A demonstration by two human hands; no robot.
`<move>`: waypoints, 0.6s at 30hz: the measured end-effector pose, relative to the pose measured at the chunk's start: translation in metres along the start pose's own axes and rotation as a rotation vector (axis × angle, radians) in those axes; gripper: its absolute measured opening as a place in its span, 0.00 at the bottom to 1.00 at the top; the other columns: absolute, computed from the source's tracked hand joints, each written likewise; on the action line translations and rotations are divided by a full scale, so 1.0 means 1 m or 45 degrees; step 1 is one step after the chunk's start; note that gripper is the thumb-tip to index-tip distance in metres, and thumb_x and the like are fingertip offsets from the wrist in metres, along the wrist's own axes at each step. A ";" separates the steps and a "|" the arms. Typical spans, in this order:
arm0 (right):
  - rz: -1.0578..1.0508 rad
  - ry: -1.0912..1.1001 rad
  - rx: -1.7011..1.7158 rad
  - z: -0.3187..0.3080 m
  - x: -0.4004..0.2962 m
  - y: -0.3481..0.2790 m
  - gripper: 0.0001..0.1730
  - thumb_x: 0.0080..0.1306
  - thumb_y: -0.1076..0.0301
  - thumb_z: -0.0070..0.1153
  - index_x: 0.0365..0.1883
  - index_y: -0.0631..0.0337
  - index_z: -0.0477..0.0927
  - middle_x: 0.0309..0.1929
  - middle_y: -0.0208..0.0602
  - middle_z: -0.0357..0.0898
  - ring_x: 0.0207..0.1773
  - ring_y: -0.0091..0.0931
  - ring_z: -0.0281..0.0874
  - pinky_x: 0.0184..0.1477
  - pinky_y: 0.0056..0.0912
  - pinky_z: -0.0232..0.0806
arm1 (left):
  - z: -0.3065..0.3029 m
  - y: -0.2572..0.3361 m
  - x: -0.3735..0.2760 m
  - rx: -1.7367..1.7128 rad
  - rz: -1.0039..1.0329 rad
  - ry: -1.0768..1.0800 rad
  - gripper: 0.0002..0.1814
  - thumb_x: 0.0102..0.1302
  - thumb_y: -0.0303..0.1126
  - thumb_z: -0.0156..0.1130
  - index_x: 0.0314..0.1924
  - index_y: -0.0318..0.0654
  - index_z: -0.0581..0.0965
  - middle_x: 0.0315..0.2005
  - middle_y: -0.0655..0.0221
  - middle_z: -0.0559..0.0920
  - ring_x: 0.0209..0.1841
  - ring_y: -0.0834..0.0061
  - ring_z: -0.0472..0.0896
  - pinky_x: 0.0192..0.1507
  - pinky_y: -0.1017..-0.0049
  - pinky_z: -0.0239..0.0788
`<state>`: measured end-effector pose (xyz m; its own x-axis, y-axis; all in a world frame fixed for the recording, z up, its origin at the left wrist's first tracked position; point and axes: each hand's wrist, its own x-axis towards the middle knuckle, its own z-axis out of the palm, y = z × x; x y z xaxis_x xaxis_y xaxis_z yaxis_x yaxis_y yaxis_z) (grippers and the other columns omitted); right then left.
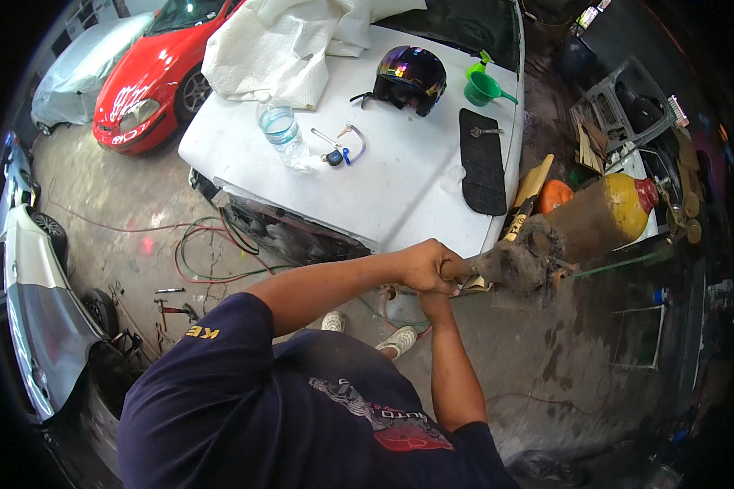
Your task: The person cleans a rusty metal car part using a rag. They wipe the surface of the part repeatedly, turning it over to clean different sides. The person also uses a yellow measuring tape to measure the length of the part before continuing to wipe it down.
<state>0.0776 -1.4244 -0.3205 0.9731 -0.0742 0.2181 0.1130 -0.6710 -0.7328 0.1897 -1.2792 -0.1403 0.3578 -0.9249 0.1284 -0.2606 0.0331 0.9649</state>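
Note:
My left hand point(427, 265) is closed around the thick brown handle point(455, 269) of a dirty tool. The tool's head point(523, 257) is grey, dusty and fibrous, pointing right; its exact kind is unclear. Just under the left hand is my right hand point(435, 299), meeting it at the wrist, its fingers mostly hidden. Both hands are in front of the white car hood point(367, 189). On the hood lie a visored helmet point(411, 79), a water bottle point(279, 128), a spanner point(324, 137), keys on a lanyard point(334, 157) and a green dipper point(482, 90).
A yellow-topped gas cylinder point(627, 208) stands right, beyond the tool head. Red and green hoses point(202, 244) coil on the floor at left, near a hammer point(174, 310). A red car point(140, 91) and a partly grey car point(55, 305) are at left. A black mat point(482, 168) holds an adjustable wrench point(484, 131).

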 end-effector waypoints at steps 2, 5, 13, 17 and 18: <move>0.060 -0.034 0.086 -0.002 0.006 -0.006 0.34 0.77 0.72 0.57 0.78 0.65 0.62 0.79 0.45 0.62 0.80 0.37 0.61 0.80 0.42 0.56 | 0.000 -0.007 0.002 0.041 -0.013 0.013 0.20 0.58 0.36 0.80 0.47 0.32 0.86 0.37 0.60 0.91 0.40 0.70 0.88 0.48 0.65 0.79; 0.177 -0.021 0.373 -0.010 0.010 -0.019 0.31 0.78 0.72 0.56 0.77 0.65 0.63 0.79 0.47 0.61 0.81 0.37 0.59 0.80 0.42 0.55 | 0.002 -0.005 0.005 0.151 -0.055 0.011 0.21 0.58 0.38 0.80 0.47 0.33 0.86 0.37 0.59 0.91 0.40 0.69 0.88 0.48 0.65 0.79; 0.323 0.088 0.666 -0.028 0.006 -0.050 0.25 0.73 0.73 0.61 0.67 0.65 0.73 0.67 0.42 0.76 0.69 0.34 0.75 0.69 0.40 0.70 | -0.012 -0.008 -0.020 0.185 0.065 0.070 0.31 0.58 0.39 0.80 0.59 0.34 0.82 0.47 0.54 0.89 0.48 0.59 0.88 0.54 0.63 0.79; 0.414 0.088 0.804 -0.032 0.013 -0.081 0.23 0.69 0.80 0.62 0.63 0.65 0.77 0.61 0.38 0.83 0.61 0.31 0.83 0.61 0.35 0.76 | -0.018 -0.003 -0.040 0.201 0.015 0.104 0.32 0.57 0.36 0.79 0.61 0.34 0.81 0.49 0.54 0.88 0.51 0.58 0.87 0.56 0.62 0.78; 0.452 0.070 0.842 -0.032 0.015 -0.086 0.23 0.68 0.81 0.62 0.62 0.64 0.78 0.61 0.37 0.83 0.60 0.30 0.83 0.60 0.35 0.77 | -0.018 -0.002 -0.043 0.250 0.044 0.138 0.32 0.56 0.35 0.79 0.61 0.34 0.81 0.49 0.54 0.88 0.51 0.58 0.87 0.56 0.62 0.78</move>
<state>0.0762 -1.3915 -0.2332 0.9640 -0.2523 -0.0844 -0.0919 -0.0181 -0.9956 0.1910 -1.2323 -0.1441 0.4371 -0.8781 0.1946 -0.4400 -0.0201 0.8978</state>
